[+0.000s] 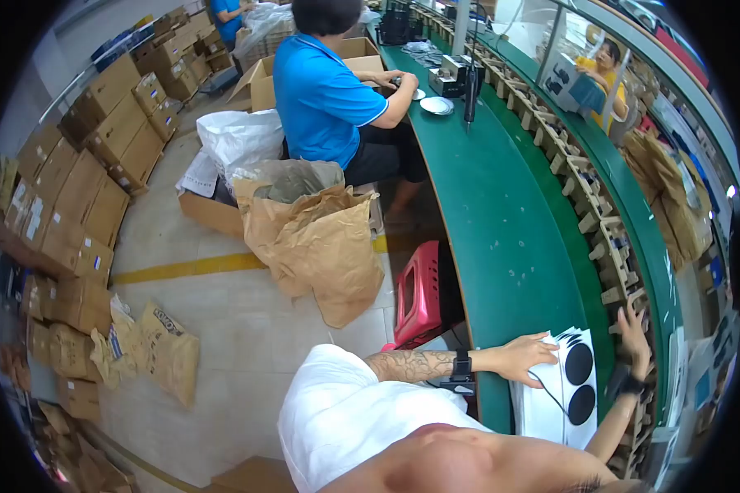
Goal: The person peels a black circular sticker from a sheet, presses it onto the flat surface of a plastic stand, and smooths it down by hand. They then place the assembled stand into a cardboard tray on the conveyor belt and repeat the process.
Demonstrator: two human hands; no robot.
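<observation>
My left hand [520, 360] lies open, fingers spread, on the left edge of a stack of white sheets [543, 411] at the near end of the green bench. Two large black discs [580, 363] show one behind the other on the top of the stack. A thin dark line curves across the white surface beside my fingers. My right hand [633, 338] reaches over the line of beige fixtures [612, 253] on the right, its fingers stretched out and apart. I cannot make out whether its fingertips touch a fixture.
The green workbench [501, 238] runs away from me, with a black electric screwdriver [471, 92] hanging over it. A co-worker in blue [321, 99] sits farther along, handling a small part. Brown paper packaging [321, 246] and a pink stool [418, 294] stand left of the bench; stacked cartons [74, 205] line the far left.
</observation>
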